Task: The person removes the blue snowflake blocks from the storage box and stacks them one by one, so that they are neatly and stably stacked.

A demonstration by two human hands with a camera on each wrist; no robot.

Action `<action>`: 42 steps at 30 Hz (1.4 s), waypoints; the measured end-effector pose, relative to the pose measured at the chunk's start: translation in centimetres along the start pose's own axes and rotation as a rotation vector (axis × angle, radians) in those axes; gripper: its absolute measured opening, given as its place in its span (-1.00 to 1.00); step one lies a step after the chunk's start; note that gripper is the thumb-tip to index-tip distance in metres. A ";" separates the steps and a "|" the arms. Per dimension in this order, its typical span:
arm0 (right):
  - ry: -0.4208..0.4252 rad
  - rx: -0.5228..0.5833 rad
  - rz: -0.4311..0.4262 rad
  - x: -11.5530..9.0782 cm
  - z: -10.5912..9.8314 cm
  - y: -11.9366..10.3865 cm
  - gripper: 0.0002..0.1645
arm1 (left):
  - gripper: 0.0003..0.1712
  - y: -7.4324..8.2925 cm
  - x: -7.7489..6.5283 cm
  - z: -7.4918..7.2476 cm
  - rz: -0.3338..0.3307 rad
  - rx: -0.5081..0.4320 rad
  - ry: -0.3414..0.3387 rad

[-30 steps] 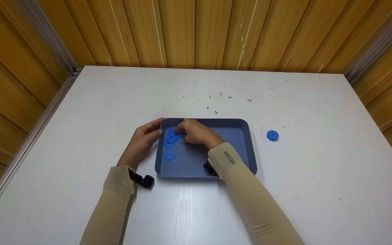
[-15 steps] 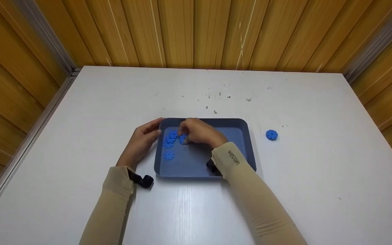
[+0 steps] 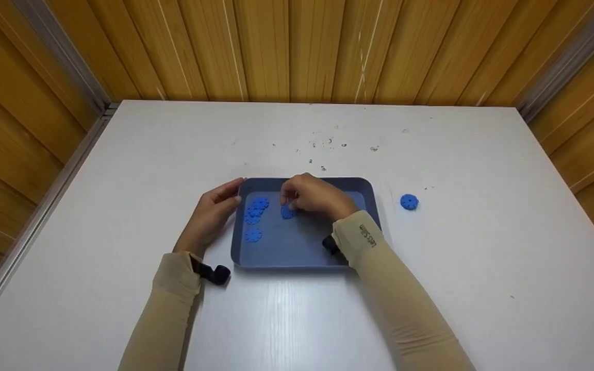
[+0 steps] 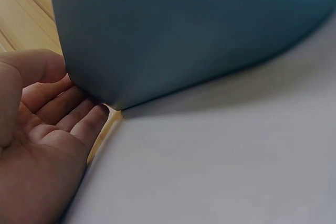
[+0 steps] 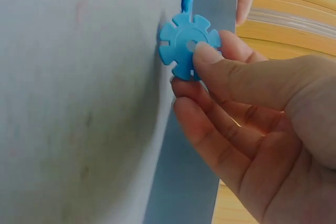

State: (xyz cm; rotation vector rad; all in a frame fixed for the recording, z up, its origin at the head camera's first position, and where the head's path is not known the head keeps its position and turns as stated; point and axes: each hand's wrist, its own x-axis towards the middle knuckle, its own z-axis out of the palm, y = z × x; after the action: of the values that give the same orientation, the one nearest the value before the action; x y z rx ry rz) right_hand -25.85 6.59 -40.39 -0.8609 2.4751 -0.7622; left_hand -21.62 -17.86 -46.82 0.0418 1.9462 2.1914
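Note:
My right hand [image 3: 320, 198] pinches a blue notched plastic building disc [image 5: 181, 45] between thumb and fingers, over the tray's far middle. The disc has a centre hole and slots round its edge. A blue-grey rectangular tray [image 3: 281, 252] lies under that hand. Inside it at the left, several like discs [image 3: 256, 211] overlap in a cluster, and a single disc [image 3: 253, 235] lies flat nearer the front. My left hand [image 3: 212, 214] rests at the tray's far left corner, thumb and fingertips touching its outer wall, as the left wrist view also shows.
Another blue disc or small stack [image 3: 409, 201] sits on the white table [image 3: 472, 247] to the right of the tray. Dark scuff marks dot the table behind the tray. Wood-patterned panels [image 3: 266, 51] stand along the back and sides.
My right hand has moved right, away from the cluster of discs, with one disc pinched in its fingers. The left hand stays at the tray's corner. The view has shifted slightly.

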 end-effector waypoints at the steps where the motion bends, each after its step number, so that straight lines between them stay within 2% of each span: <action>1: 0.003 0.000 -0.001 -0.1 -0.2 0.1 -0.82 | -0.41 0.0 0.0 0.0 -0.002 -0.001 0.002; 16: 0.033 -0.002 -0.014 -2.9 -3.2 0.9 -0.83 | -0.42 -0.1 0.0 -0.2 -0.017 0.025 0.015; 31: 0.157 -0.007 -0.019 -6.2 -5.9 2.7 -0.88 | -0.42 -0.2 0.1 -0.1 -0.018 0.031 0.033; 42: 0.229 0.018 0.052 -8.8 -7.1 4.6 -0.85 | -0.43 -0.1 0.1 -0.1 -0.033 0.051 0.032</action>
State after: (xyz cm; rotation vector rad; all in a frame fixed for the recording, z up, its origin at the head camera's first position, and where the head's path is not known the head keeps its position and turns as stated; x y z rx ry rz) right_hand -25.22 17.96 -36.04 -0.7357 2.6736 -0.9081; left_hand -21.69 -17.89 -46.92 -0.0174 2.0057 2.1346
